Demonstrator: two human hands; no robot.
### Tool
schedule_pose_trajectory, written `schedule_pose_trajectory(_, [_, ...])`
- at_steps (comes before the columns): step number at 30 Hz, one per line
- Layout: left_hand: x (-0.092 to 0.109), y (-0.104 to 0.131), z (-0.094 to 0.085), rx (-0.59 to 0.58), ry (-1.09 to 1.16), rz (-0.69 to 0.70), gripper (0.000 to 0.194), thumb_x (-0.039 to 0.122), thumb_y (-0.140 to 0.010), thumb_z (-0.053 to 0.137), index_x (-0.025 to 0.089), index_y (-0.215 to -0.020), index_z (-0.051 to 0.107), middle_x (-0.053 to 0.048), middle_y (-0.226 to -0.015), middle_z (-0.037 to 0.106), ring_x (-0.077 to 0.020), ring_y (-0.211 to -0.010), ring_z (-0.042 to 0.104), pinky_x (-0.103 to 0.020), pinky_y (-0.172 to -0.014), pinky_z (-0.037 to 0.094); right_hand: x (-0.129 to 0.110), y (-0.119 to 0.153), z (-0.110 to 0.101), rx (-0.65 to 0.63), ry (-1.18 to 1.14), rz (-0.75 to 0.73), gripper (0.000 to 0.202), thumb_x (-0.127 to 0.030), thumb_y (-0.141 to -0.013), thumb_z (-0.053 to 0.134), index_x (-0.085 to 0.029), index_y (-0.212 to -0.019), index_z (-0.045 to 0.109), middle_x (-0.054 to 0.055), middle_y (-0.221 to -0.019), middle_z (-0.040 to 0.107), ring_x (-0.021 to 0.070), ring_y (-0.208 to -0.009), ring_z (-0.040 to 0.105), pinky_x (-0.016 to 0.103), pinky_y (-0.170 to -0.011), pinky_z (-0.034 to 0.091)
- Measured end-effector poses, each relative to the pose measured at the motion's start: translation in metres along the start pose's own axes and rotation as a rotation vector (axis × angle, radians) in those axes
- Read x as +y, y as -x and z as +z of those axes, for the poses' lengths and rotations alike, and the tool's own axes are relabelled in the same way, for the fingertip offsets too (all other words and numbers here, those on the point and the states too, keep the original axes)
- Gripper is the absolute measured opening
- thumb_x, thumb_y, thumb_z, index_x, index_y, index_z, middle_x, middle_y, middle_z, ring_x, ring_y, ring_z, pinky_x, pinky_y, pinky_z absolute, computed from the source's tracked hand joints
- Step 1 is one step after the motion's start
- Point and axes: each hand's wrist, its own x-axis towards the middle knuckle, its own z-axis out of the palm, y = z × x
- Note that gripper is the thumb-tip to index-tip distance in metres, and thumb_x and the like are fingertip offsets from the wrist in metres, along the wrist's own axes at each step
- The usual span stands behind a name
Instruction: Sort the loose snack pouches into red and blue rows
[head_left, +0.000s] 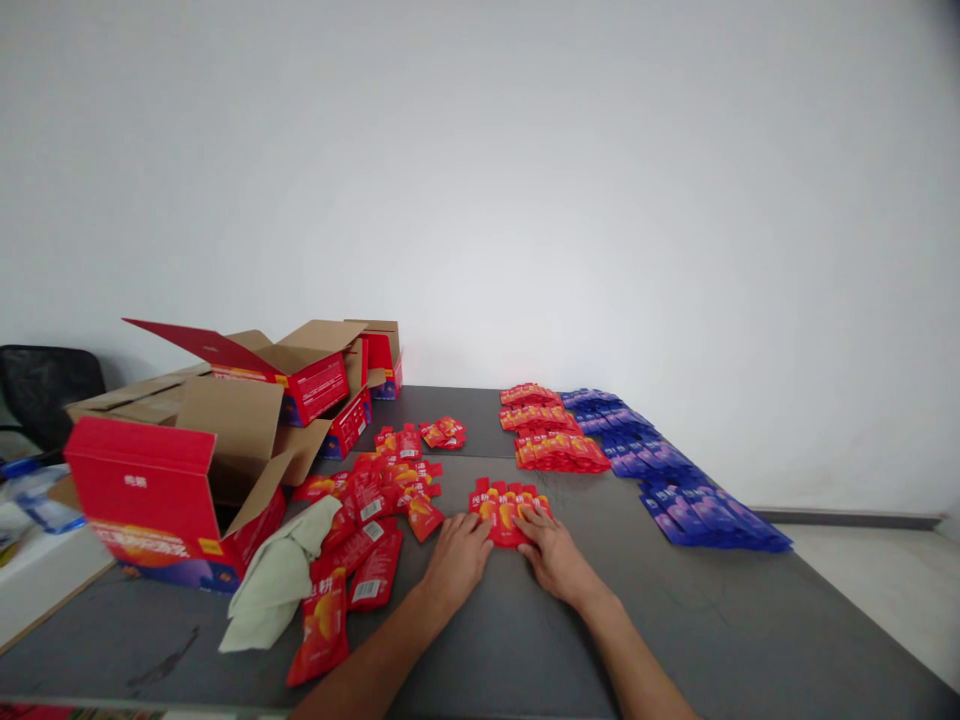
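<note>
Red fruit-print pouches (507, 512), overlapped row; left hand (459, 558), right hand (555, 552): fingers touching ends, unclenched; apparently aligning, needing even pressure.

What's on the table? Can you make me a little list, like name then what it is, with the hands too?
table: dark gray
left hand: touching the left side of a short row of red pouches
right hand: touching that row's right side
loose pouches: red, messy heap, left of the hands
red stacks: overlapping pouches, farther back
blue stacks: right of the red ones
boxes: open, mostly red outside, on the left
cloth: pale green, crumpled
</note>
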Motion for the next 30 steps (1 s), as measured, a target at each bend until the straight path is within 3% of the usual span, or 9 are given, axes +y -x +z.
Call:
schedule_pose_trajectory(8, [-0.003,0.003,-0.005,0.069,0.008,-0.013,0.039,0.033,-0.094,0.043,0.025,-0.130,0.054,-0.008,-0.133,0.056,-0.0262,-0.123,0.044,-0.044,-0.105,0.033,-0.008,0.001,-0.004,0.018,0.000,0.046,0.057,-0.032,-0.083,0.058,-0.026,-0.139,0.050,0.010,-0.148,0.043,0.0303,-0.141,0.031,0.051,-0.114,0.021])
schedule_pose_trajectory(13, [-0.030,0.001,-0.017,0.133,-0.140,-0.219,0.043,0.012,-0.082,0.046,0.019,-0.122,0.060,-0.011,-0.135,0.053,-0.0286,-0.129,0.040,-0.047,-0.108,0.030,-0.028,-0.008,-0.013,0.116,0.015,0.027,0.052,-0.035,-0.086,0.055,-0.027,-0.138,0.051,0.007,-0.147,0.045,0.0319,-0.140,0.030,0.051,-0.114,0.021])
schedule_pose_trajectory(17, [-0.049,0.003,-0.013,0.026,-0.196,-0.336,0.033,0.011,-0.081,0.046,0.015,-0.106,0.066,-0.016,-0.125,0.058,-0.0327,-0.124,0.045,-0.049,-0.096,0.041,-0.050,-0.024,-0.016,0.141,-0.013,-0.076,0.042,-0.029,-0.090,0.049,-0.021,-0.129,0.060,0.010,-0.139,0.053,0.0275,-0.134,0.040,0.046,-0.115,0.023])
schedule_pose_trajectory(20, [-0.056,0.001,-0.008,0.002,-0.172,-0.301,0.036,0.007,-0.086,0.037,0.015,-0.105,0.067,-0.015,-0.119,0.063,-0.0289,-0.122,0.048,-0.046,-0.098,0.042,-0.067,-0.038,-0.015,0.152,-0.039,-0.148,0.035,-0.025,-0.090,0.046,-0.023,-0.119,0.066,0.007,-0.133,0.059,0.0230,-0.128,0.048,0.041,-0.115,0.025])
schedule_pose_trajectory(24, [-0.062,-0.010,-0.008,0.109,-0.100,-0.240,0.044,0.002,-0.086,0.031,0.015,-0.112,0.064,-0.010,-0.120,0.064,-0.0205,-0.121,0.053,-0.040,-0.110,0.036,-0.079,-0.056,-0.008,0.168,-0.119,-0.183,0.034,-0.025,-0.091,0.044,-0.020,-0.115,0.068,0.009,-0.127,0.063,0.0213,-0.122,0.054,0.034,-0.108,0.035])
schedule_pose_trajectory(27, [-0.060,-0.019,-0.011,0.212,-0.039,-0.209,0.046,0.003,-0.086,0.030,0.015,-0.115,0.063,-0.011,-0.123,0.063,-0.0204,-0.123,0.052,-0.039,-0.114,0.035,-0.080,-0.070,-0.001,0.192,-0.255,-0.113,0.037,-0.032,-0.093,0.043,-0.019,-0.119,0.066,0.009,-0.123,0.066,0.0210,-0.115,0.059,0.032,-0.103,0.041])
schedule_pose_trajectory(30, [-0.049,-0.023,-0.013,0.294,0.064,-0.078,0.044,0.008,-0.088,0.031,0.015,-0.118,0.063,-0.012,-0.130,0.060,-0.0222,-0.129,0.048,-0.045,-0.115,0.034,-0.080,-0.079,0.004,0.231,-0.505,-0.026,0.041,-0.042,-0.093,0.045,-0.017,-0.120,0.064,0.010,-0.122,0.066,0.0219,-0.113,0.060,0.034,-0.101,0.042])
